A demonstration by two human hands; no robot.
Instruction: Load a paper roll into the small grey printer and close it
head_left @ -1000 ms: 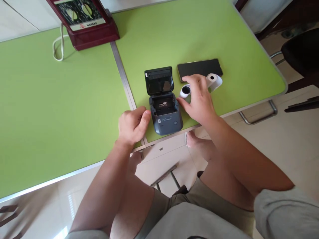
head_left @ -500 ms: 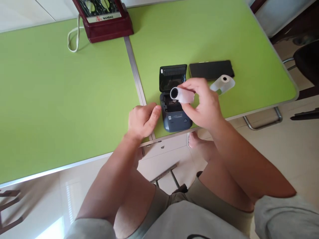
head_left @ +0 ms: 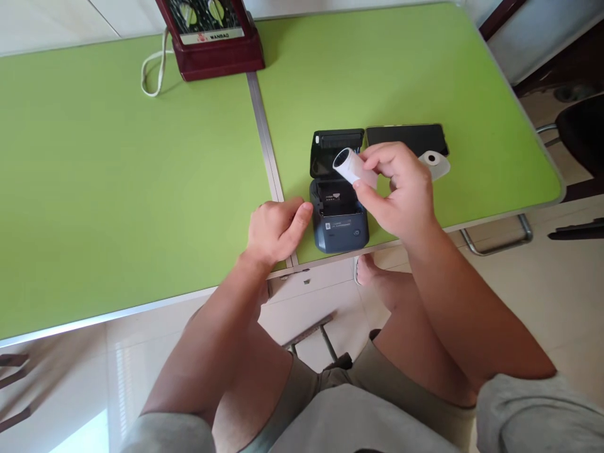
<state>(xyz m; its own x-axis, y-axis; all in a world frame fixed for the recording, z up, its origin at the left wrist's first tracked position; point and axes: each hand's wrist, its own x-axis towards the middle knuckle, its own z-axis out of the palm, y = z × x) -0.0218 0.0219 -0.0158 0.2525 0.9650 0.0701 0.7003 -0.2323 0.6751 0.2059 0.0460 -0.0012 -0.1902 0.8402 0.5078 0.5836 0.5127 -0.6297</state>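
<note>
A small dark blue printer (head_left: 340,231) stands near the table's front edge with its black lid (head_left: 325,154) raised and its inner compartment showing. Above its right side, my right hand (head_left: 401,192) pinches a white paper roll (head_left: 352,167) between thumb and fingers, the hollow end facing up and left. My left hand (head_left: 278,231) rests on the table, just left of the printer, fingers curled in and thumb against them; nothing shows in it. Behind my right hand lies a second white roll (head_left: 438,166), partly hidden, beside a black phone (head_left: 410,135).
The green table (head_left: 117,189) has a metal seam (head_left: 264,138) running left of the printer. At the back stands a dark red device (head_left: 221,56) with dials and a white cord (head_left: 162,69). A dark chair (head_left: 582,129) is at the right.
My right hand has moved slightly right, and the paper roll in it is now tilted, its open end raised. The whole view has shifted a little; my left hand keeps its pose.
</note>
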